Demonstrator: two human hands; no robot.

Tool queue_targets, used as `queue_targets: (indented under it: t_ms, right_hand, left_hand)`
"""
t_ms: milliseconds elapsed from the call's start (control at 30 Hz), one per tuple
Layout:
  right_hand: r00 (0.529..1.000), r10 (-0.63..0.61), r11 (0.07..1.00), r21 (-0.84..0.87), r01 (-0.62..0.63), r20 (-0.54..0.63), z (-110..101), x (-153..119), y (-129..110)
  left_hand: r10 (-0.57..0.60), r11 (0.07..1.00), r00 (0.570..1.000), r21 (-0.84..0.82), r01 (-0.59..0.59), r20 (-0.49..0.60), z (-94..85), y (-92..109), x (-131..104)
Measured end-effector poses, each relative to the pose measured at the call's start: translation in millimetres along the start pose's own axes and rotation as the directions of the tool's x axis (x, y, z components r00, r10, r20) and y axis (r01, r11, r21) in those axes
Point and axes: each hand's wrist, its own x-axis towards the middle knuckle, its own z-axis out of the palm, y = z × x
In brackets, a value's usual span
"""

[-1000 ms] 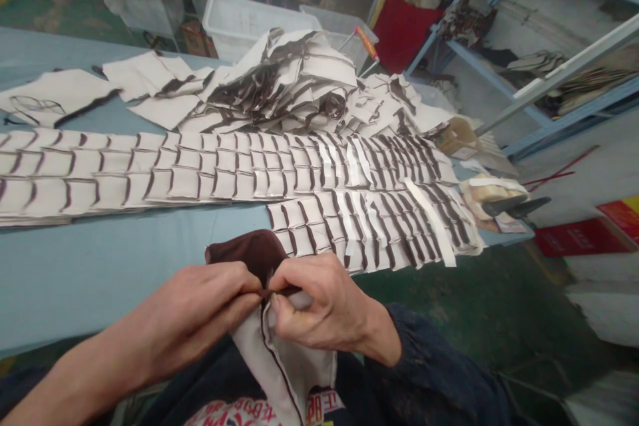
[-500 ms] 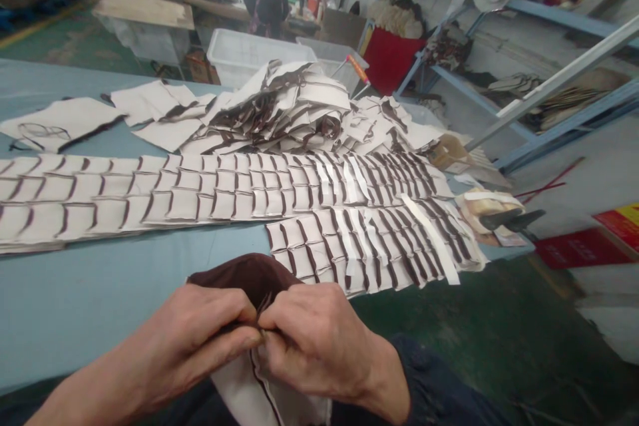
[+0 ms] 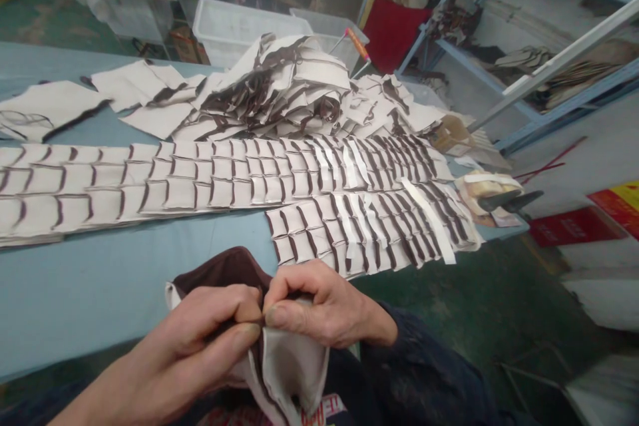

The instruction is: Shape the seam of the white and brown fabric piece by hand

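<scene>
Left hand and right hand pinch a cream-and-brown cloth piece.

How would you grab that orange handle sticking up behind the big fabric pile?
Probably around the middle of the orange handle, from above: it's long and slanting, with thin metal rods at its ends, and the fabric pile lies in front.

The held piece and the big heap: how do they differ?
The piece is pinched by the left hand and right hand; the heap lies on the table, untouched. The piece is single; the heap is many, jumbled together. The piece shows a broad dark brown area; the heap looks mostly pale. Both combine pale and dark brown material.
</scene>
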Motion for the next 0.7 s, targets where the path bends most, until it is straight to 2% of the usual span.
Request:
queue_targets:
  t_ms: [133, 200, 300, 400, 500, 567, 700]
  right_hand:
    - [0.994, 0.104, 0.985, 0.14, -0.099, -0.031, 8.8, 0.7, 2.5]
    - [0.986, 0.164, 0.971, 0.185, -0.154, -0.038, 11.6, 1.2, 1.1]
    - [0.977, 0.206, 0.957, 0.222, -0.187, -0.063, 14.4, 5.3, 5.9]
    - [0.981, 0.133, 0.969, 0.224, -0.1, -0.139, 16.5, 11.8, 21.5]
    - [0.979, 0.049, 0.984, 0.175, -0.014, -0.198, 14.9, 16.7, 35.9]
    - [0.978, 0.038, 0.994, 0.113, -0.015, -0.203, 11.5, 18.0, 39.8]
    - [0.979, 0.052, 0.999, 0.006, -0.052, -0.196, 4.0, 16.7, 34.0]
  left_hand:
    - [-0.099, 0.938, 0.995, -0.337, 0.082, -0.033, 15.8, -13.8, 2.1]
    - [-0.11, 0.912, 0.993, -0.401, 0.086, -0.038, 18.7, -17.1, 4.4]
    - [-0.103, 0.924, 0.995, -0.372, 0.094, -0.004, 13.4, -12.3, 12.4]
    - [-0.137, 0.927, 0.99, -0.347, 0.139, 0.031, 5.1, -0.9, 24.4]
    - [-0.169, 0.924, 0.986, -0.347, 0.16, 0.003, 0.4, 4.9, 31.8]
    - [-0.169, 0.936, 0.986, -0.312, 0.162, 0.004, -3.1, 2.9, 30.9]
    - [-0.125, 0.976, 0.989, -0.166, 0.137, 0.082, -14.8, -4.9, 19.9]
